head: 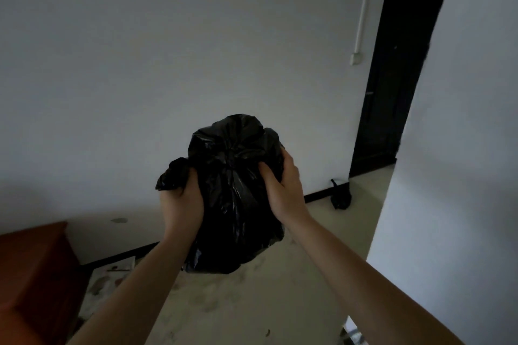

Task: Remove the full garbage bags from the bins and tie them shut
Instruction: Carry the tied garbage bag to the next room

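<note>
At the far left a red-brown cabinet (33, 274) is seen, and just beside it a stained sheet (109, 280) is spread on the pale floor (252, 311). Right of these, the left hand (182, 204) is raised with its fingers curled tight round a bunched ear of film (172, 173), which is drawn out to the left of the load. The black garbage bag (235, 199) is held in the air between the two hands, clear of the floor and in front of the white wall; no bin is seen. Its long axis is set nearly upright, with the heavy body hanging below the hands and the puckered mouth (232, 151) gathered at the top middle. On the far side of that pucker the right hand (283, 182) is clamped on the bag's shoulder, thumb and fingers dug into the film, a little higher than the left. The coming move is judged to turn on this: the two grips are placed on opposite sides of the mouth, so the film on each side must be brought across the middle to be knotted. Further right, a small dark bag (340, 196) is left on the floor against the wall, well apart.
</note>
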Demonstrator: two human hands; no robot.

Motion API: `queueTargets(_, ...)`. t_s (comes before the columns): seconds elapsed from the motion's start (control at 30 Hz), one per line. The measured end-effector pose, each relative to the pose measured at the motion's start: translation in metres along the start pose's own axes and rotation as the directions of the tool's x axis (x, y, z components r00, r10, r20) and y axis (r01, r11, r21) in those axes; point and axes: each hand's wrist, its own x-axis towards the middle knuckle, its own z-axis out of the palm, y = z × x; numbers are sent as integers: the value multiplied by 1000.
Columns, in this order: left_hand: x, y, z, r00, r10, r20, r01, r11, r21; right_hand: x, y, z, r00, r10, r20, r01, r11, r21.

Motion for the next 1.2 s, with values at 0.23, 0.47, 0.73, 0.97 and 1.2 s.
queueTargets(0.23, 168, -54, 96, 988, -4, 155, 12, 999, -52, 154, 55, 46, 992, 45, -117, -50, 998, -47)
queueTargets(0.47, 253, -107, 237, 932, -8, 362, 50, 993, -108, 271, 137, 14, 946, 108, -306, -143, 985, -93)
queueTargets(0.73, 341, -158, 419, 891, 0, 455, 52, 993, -102, 433, 239, -38, 913, 140, -382, -170, 984, -47)
queueTargets(0.97, 426, -184, 558, 890, -35, 455, 80, 994, -80, 583, 304, -72, 914, 162, -371, -195, 979, -53)
queueTargets(1.2, 492, -235, 695, 856, -57, 514, 104, 993, -63, 700, 384, -110, 898, 187, -399, -237, 968, -80)
